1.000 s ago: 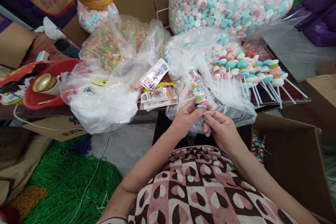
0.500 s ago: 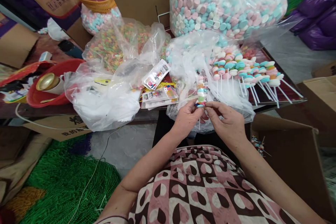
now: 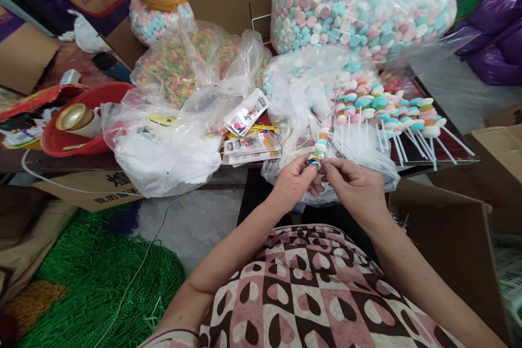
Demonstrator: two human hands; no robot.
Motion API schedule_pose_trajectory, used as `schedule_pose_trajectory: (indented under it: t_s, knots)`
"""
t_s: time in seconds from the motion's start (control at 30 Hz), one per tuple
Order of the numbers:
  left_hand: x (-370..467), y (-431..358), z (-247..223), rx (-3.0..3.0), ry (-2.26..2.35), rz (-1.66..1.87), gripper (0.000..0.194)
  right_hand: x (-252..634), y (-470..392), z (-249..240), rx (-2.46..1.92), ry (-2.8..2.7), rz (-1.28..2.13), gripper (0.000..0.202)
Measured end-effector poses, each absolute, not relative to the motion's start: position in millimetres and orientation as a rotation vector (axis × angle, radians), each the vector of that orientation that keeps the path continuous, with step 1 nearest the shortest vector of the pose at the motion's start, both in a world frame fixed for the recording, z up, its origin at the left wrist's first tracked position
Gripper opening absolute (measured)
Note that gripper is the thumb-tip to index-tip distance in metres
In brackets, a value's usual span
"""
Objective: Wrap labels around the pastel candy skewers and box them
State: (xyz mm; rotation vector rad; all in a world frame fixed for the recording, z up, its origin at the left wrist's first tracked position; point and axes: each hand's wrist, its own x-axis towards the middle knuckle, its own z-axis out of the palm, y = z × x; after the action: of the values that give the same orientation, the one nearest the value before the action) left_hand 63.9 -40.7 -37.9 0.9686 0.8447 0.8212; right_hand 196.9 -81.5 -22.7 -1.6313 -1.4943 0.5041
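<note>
Between my hands is a marshmallow skewer (image 3: 323, 138) in a clear printed wrapper, its top leaning to the right. My left hand (image 3: 297, 178) is closed around its lower end, thumb and fingers pinching the gathered wrapper. The fingertips of my right hand (image 3: 354, 180) pinch at the same gathered end from the right; the exact bit they grip is too small to make out. Just right of them, unwrapped marshmallow skewers (image 3: 383, 106) on white sticks lie in a row on clear plastic. Printed wrappers (image 3: 250, 144) and yellow twist ties (image 3: 261, 129) lie to the left.
A big bag of marshmallows (image 3: 362, 5) stands at the back, with a bag of gummy candy (image 3: 183, 65) left of it. A red basin (image 3: 53, 138) holds cups. An open cardboard box (image 3: 448, 244) stands below right; green cords (image 3: 110, 277) cover the floor left.
The wrapped marshmallow skewer has tilted from upright to leaning right. My left fingers have curled further round its lower end, and my right hand has turned slightly. The view has shifted a little.
</note>
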Motion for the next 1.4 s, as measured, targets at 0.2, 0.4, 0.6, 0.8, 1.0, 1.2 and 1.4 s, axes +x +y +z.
schedule_pose_trajectory:
  t_s: [0.2, 0.4, 0.6, 0.8, 1.0, 1.2, 1.4]
  knots:
    - [63.9, -40.9, -41.0, 1.056, 0.917, 0.809, 0.042, 194.4, -78.4, -24.4, -1.706, -1.565, 0.36, 0.023]
    - [63.8, -41.9, -44.1, 1.104, 0.946, 0.809, 0.036, 194.1, -77.6, -23.8, -1.761, -1.554, 0.379, 0.025]
    - [65.3, -44.2, -46.2, 1.14, 0.993, 0.8, 0.031, 195.7, -75.6, -22.6, -1.796, -1.529, 0.479, 0.02]
    - [67.3, -43.8, -49.9, 1.126, 1.057, 0.833, 0.034, 191.4, -78.8, -35.8, -1.727, -1.638, 0.142, 0.016]
    - [64.7, -38.6, -61.2, 1.052, 1.028, 0.924, 0.035, 176.3, -84.0, -46.3, -1.48, -1.809, -0.185, 0.017]
    - [66.8, -34.2, -68.6, 0.984, 0.907, 1.093, 0.013, 167.4, -89.5, -44.2, -1.527, -1.548, 0.41, 0.012]
    - [66.6, -36.2, -59.3, 0.774, 0.804, 1.111, 0.023, 171.5, -90.4, -36.1, -1.389, -1.147, 1.223, 0.027]
